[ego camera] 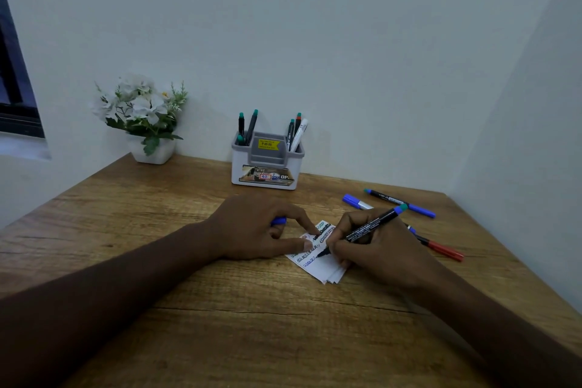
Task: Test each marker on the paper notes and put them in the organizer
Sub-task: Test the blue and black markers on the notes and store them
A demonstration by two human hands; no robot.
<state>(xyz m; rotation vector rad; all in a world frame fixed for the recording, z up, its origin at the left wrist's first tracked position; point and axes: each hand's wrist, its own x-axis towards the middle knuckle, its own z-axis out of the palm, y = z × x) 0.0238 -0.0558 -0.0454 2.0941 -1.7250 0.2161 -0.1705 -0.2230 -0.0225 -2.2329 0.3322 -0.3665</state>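
Observation:
My right hand (374,249) grips an uncapped black marker (368,230) with a green-and-blue end, its tip touching the small stack of white paper notes (324,268), which carry several scribbled lines. My left hand (258,230) holds the notes down with thumb and forefinger and keeps a blue cap (278,221) curled in its other fingers. The white and grey organizer (267,164) stands at the back, with several markers upright in it.
Loose markers lie right of the notes: a blue-capped white one (356,201), a black one with a blue cap (400,201) and a red one (444,250). A white pot of flowers (141,116) stands back left. Walls close the back and right.

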